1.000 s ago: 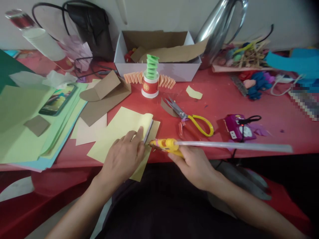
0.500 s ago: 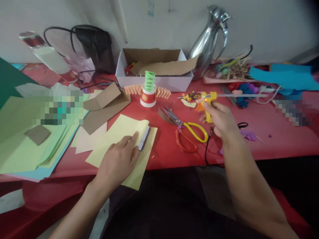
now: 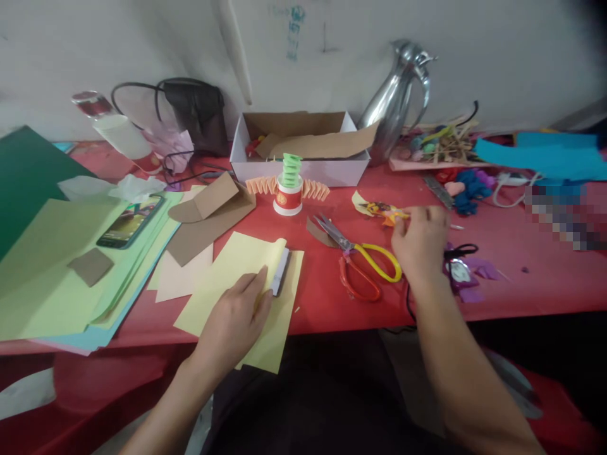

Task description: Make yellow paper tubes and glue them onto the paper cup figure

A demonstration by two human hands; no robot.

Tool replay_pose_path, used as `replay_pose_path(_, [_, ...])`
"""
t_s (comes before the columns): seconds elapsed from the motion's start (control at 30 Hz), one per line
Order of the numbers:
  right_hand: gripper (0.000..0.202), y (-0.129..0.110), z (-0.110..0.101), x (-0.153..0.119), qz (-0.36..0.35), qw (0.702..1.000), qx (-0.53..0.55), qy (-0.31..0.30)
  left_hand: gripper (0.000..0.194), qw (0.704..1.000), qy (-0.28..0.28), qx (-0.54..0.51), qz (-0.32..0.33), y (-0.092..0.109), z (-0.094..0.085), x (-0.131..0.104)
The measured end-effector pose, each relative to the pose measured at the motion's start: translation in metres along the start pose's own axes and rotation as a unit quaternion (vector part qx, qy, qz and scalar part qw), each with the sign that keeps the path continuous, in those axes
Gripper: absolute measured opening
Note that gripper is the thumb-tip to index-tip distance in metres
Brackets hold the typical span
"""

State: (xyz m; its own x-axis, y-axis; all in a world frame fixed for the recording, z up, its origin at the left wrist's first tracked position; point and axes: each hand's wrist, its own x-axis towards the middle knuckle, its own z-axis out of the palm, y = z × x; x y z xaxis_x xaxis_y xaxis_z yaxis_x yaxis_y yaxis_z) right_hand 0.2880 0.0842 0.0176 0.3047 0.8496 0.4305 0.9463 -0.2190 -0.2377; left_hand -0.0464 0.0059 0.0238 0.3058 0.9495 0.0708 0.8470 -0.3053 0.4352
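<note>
My left hand (image 3: pixel 239 313) presses a curled edge of yellow paper (image 3: pixel 227 268) over a pale grey bar (image 3: pixel 282 272), fingers on the curl and thumb near the bar's lower end. A second yellow sheet (image 3: pixel 268 354) lies underneath. To the right, my right hand (image 3: pixel 422 243) is closed around a yellow hot glue gun (image 3: pixel 401 215), mostly hidden by the hand, its stained nozzle end pointing left, low at the tabletop. Between the hands lie open scissors (image 3: pixel 353 246) with one yellow and one red handle. Behind them stands a red-and-white paper cup (image 3: pixel 288 199) with green and orange folded paper strips.
A white box (image 3: pixel 301 172) stands at the back beside a metal jug (image 3: pixel 391 104). Brown cardboard (image 3: pixel 203 221), stacked coloured paper (image 3: pixel 42 278) and a phone (image 3: pixel 130 222) lie left. Craft scraps (image 3: pixel 467 183) and a purple wrapper (image 3: pixel 462 272) are at right.
My right hand has brought the glue gun down to the table and its grip has shifted over the top. My left hand stays on the curled paper. The view has tilted slightly.
</note>
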Motion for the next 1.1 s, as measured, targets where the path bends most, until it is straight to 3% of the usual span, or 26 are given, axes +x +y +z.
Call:
replay_pose_path(0.03, [0.02, -0.014, -0.006, -0.018, -0.056, 0.997, 0.046, 0.003, 0.049, 1.0, -0.002, -0.001, -0.002, 0.001, 0.0, 0.0])
replay_pose_path(0.13, [0.026, -0.056, -0.013, -0.072, -0.237, 0.955, 0.123, -0.127, 0.047, 1.0, -0.004, -0.006, -0.007, 0.002, 0.002, 0.001])
replay_pose_path(0.17, [0.026, -0.069, -0.012, -0.087, -0.266, 0.945, 0.115, -0.15, 0.047, 1.0, -0.003, -0.008, -0.009, 0.002, 0.002, 0.001])
replay_pose_path(0.27, [0.023, -0.092, -0.002, -0.109, -0.261, 0.944, 0.122, -0.158, 0.046, 1.0, -0.003, -0.015, -0.008, 0.0, 0.002, 0.0])
replay_pose_path(0.43, [0.017, -0.107, 0.006, -0.108, -0.227, 0.946, 0.166, -0.163, 0.043, 0.999, -0.007, -0.034, 0.006, -0.001, 0.003, 0.002])
replay_pose_path(0.73, [0.042, -0.126, 0.017, -0.128, -0.215, 0.927, 0.264, -0.158, 0.036, 0.997, -0.019, -0.055, 0.042, -0.008, 0.003, 0.002])
replay_pose_path(0.9, [0.043, -0.122, 0.014, -0.121, -0.277, 0.928, 0.207, -0.138, 0.033, 0.997, -0.023, -0.068, 0.003, -0.007, 0.0, -0.001])
replay_pose_path(1.1, [0.039, -0.113, 0.006, -0.095, -0.4, 0.883, 0.188, -0.156, 0.032, 0.996, -0.058, -0.067, 0.024, -0.018, -0.009, 0.014])
